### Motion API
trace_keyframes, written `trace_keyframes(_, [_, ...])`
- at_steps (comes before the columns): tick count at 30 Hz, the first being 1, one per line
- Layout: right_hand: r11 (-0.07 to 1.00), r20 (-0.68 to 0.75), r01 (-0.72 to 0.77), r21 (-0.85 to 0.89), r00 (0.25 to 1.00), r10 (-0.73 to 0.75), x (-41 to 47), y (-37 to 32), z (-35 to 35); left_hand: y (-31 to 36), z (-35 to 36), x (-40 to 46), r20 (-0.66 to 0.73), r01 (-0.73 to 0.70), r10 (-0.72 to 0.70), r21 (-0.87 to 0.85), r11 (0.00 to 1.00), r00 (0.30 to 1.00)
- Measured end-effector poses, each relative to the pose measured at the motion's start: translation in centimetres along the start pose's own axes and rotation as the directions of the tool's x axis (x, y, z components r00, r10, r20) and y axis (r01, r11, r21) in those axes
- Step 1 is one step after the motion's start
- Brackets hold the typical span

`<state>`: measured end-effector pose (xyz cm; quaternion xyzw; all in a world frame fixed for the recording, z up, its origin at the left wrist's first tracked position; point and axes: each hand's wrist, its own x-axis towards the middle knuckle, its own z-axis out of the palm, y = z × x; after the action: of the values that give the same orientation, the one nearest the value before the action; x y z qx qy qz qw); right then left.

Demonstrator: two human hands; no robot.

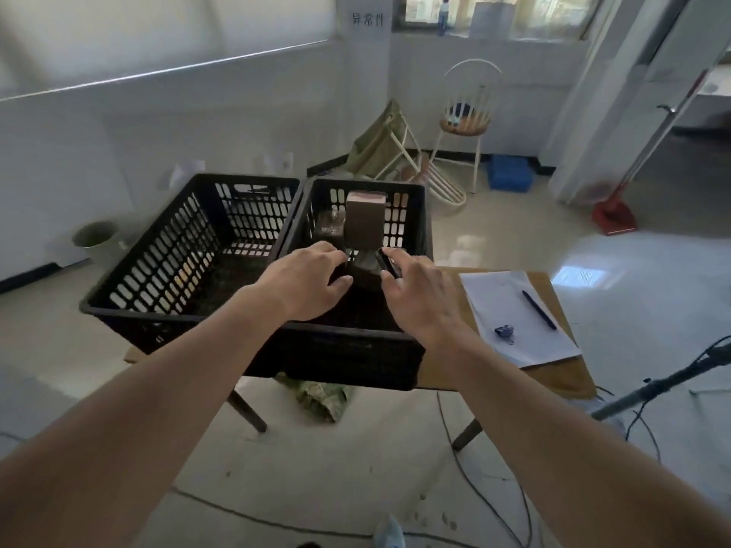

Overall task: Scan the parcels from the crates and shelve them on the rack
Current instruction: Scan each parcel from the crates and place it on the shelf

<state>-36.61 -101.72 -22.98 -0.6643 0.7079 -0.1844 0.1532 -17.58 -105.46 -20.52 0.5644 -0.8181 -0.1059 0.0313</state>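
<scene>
Two black slatted plastic crates (190, 247) sit side by side on the desk (561, 373), covering its left part. In the right crate a tall brown cardboard parcel (363, 223) stands upright, long axis vertical. The left hand (306, 276) curls at its base; the grip itself is hidden. The right hand (415, 288) pinches a small dark scanner (387, 263) beside the parcel. Paper sheets (514, 322) with a pen (538, 309) lie at the desk's right edge.

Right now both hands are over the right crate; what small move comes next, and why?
Probably close the left hand on the dark parcel at the crate's near middle and lift it toward the black scanner that the right hand grips. The left fingers already reach it, the scanner sits right beside it, and the left crate looks empty, so the right crate holds the remaining work.
</scene>
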Motion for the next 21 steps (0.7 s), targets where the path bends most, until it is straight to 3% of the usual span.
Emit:
trace_keyframes(9, [0.999,0.038,-0.029,0.030,0.999,0.028,12.3,2.4,1.9,-3.1,1.3,12.7,0.088,0.035,-0.033,-0.027,0.999,0.996])
trace_keyframes(21, [0.979,0.065,-0.201,0.020,0.978,0.199,26.3,3.6,6.7,-9.6,5.7,30.2,0.223,-0.006,0.025,-0.083,0.997,0.974])
